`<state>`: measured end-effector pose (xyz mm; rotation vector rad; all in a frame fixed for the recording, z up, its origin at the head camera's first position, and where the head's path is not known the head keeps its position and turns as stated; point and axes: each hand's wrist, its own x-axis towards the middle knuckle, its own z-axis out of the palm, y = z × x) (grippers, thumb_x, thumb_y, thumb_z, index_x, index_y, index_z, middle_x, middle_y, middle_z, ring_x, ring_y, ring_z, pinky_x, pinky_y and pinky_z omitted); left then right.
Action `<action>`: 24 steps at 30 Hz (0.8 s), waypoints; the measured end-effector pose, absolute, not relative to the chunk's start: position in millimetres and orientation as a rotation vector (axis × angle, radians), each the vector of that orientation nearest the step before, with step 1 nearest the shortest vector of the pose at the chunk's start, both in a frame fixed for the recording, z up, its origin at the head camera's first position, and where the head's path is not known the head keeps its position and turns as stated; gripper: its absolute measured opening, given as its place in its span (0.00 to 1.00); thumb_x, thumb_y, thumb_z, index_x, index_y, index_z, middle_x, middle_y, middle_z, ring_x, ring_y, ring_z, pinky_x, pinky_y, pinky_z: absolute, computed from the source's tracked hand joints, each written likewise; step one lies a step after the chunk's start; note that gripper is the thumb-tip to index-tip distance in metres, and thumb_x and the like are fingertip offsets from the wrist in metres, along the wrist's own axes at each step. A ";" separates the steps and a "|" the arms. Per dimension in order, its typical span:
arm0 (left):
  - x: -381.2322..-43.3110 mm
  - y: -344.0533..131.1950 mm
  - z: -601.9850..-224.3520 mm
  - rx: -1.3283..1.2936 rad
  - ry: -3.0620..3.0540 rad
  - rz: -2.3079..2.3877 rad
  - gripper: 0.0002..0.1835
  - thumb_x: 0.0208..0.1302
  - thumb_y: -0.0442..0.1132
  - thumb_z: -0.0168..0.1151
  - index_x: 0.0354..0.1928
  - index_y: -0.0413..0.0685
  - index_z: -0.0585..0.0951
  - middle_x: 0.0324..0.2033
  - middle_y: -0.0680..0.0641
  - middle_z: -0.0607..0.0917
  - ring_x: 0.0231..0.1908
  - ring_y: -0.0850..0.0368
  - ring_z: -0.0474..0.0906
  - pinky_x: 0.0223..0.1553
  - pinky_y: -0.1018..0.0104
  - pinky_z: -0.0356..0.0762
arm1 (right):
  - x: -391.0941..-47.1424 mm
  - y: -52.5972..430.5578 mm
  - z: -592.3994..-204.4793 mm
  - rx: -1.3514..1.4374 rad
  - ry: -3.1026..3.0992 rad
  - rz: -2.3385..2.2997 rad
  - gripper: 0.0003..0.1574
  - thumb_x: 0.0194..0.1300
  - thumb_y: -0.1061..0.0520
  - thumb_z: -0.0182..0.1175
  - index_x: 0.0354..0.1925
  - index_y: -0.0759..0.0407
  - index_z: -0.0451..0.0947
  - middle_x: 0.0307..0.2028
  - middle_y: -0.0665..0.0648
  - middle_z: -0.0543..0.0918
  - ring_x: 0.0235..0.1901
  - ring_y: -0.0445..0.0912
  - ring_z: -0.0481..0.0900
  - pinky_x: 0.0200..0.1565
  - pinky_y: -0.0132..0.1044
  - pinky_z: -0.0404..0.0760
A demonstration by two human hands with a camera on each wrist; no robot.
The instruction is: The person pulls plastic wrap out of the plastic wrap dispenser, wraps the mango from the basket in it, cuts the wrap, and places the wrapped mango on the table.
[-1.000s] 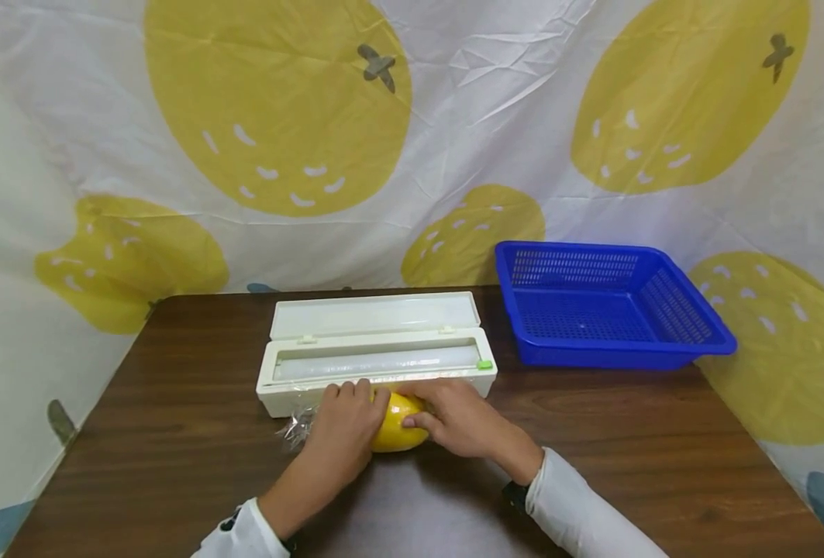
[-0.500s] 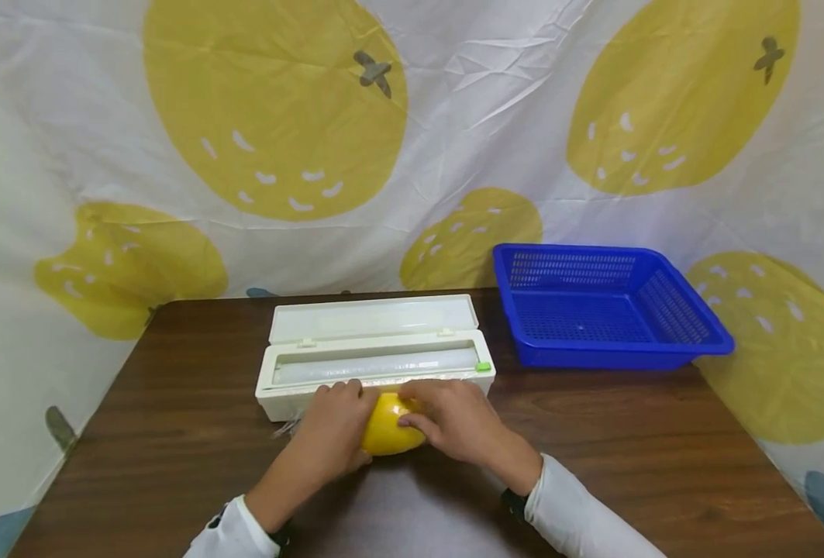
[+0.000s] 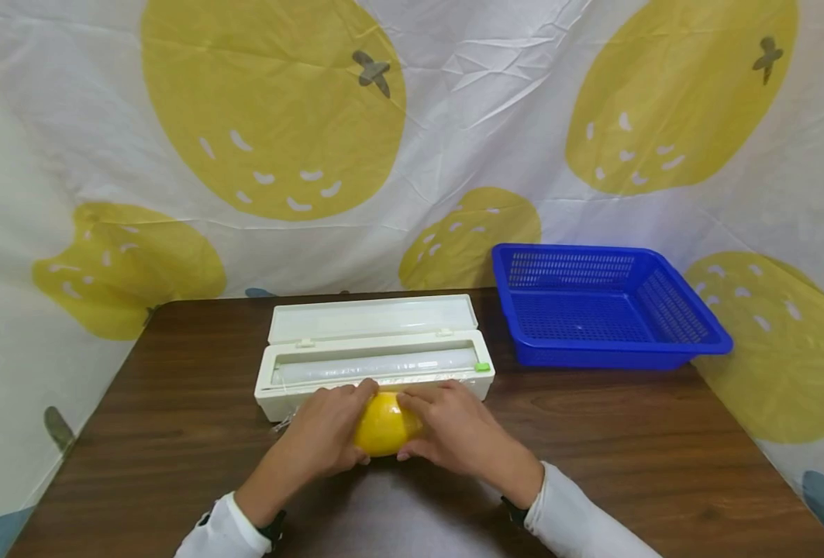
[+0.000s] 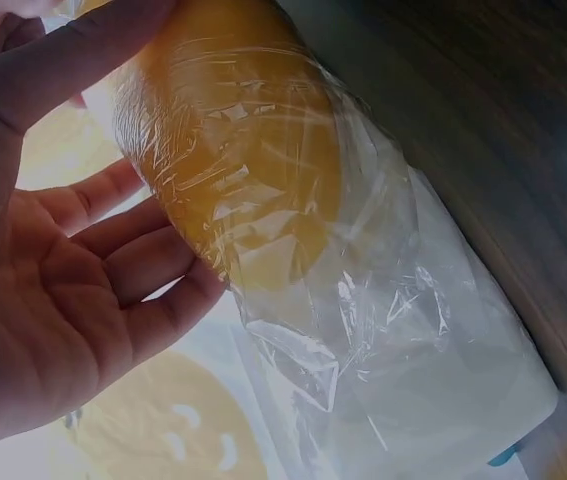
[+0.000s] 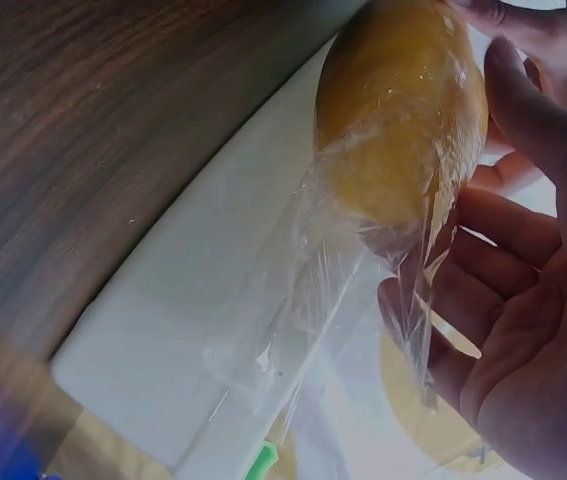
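A smooth, oval yellow fruit (image 3: 385, 425) sits between my two hands in the head view, in front of the white dispenser box. Clear cling film (image 4: 263, 215) covers its side in the left wrist view, wrinkled and trailing toward the box. My left hand (image 3: 324, 428) holds the fruit from the left, thumb on the near side and fingers over the far side. From the right, my right hand (image 3: 456, 428) grips it in the same way. Loose film (image 5: 308, 265) hangs off the fruit past the right fingers in the right wrist view. The fruit's underside is hidden.
The dispenser box (image 3: 275, 403) has its lid (image 3: 377, 319) folded back, with a film roll (image 3: 384, 364) inside and a green slider (image 3: 482, 366) at its right end. A blue plastic basket (image 3: 593, 353) stands at the back right of the wooden table (image 3: 174, 434).
The fruit has shifted slightly left and more of it shows. My left hand has turned and moved left. My right thumb has slid lower on the fruit. Less loose film shows at the left.
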<state>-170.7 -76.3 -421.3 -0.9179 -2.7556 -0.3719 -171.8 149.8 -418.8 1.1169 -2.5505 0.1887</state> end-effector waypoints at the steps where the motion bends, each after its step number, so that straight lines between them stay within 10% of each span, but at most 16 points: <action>1: -170.9 -76.4 -421.3 -0.918 -2.760 -0.381 0.45 0.29 0.46 0.88 0.52 0.44 0.73 0.31 0.45 0.83 0.28 0.51 0.77 0.34 0.55 0.79 | -171.0 149.5 -419.0 1.111 -2.561 0.174 0.47 0.45 0.31 0.77 0.56 0.57 0.82 0.53 0.52 0.86 0.50 0.46 0.85 0.54 0.44 0.80; 24: -176.5 -80.0 -418.5 -0.913 -2.923 -0.625 0.41 0.37 0.47 0.86 0.55 0.45 0.75 0.40 0.47 0.85 0.34 0.55 0.77 0.40 0.56 0.76 | -180.7 149.7 -430.0 1.108 -2.584 0.247 0.47 0.40 0.38 0.82 0.55 0.56 0.80 0.48 0.50 0.87 0.46 0.46 0.85 0.48 0.42 0.81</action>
